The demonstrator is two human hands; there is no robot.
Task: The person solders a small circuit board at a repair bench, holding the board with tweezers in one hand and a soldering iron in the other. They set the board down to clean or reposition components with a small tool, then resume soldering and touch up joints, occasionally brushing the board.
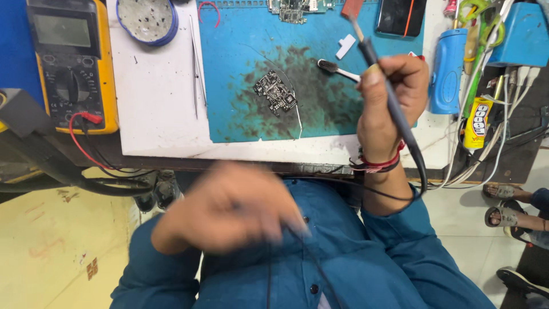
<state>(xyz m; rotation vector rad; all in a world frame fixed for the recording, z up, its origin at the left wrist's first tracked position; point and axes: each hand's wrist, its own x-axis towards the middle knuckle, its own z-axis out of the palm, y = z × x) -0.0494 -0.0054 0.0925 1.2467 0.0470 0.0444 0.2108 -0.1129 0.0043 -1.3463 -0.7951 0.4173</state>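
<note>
My right hand (389, 100) is closed around the dark handle of a soldering iron (372, 54), held tip-up above the right side of a blue work mat (240, 40). The iron's black cord (420, 166) loops down past my wrist, which wears red thread bands. A small dark circuit board (275, 91) lies on a sooty patch in the middle of the mat. Near the board, just left of my right hand, a white brush (338, 70) rests on the mat. My left hand (229, 212) is blurred in front of my blue shirt, fingers curled near a thin black cord.
A yellow multimeter (71, 63) with red and black leads sits at the left, near a round tin (147, 20) and tweezers (197, 57) on a white slab (154, 109). A blue cylinder (448, 68), a yellow glue tube (477, 123) and cables crowd the right. Another person's sandalled feet (509, 209) show at the far right.
</note>
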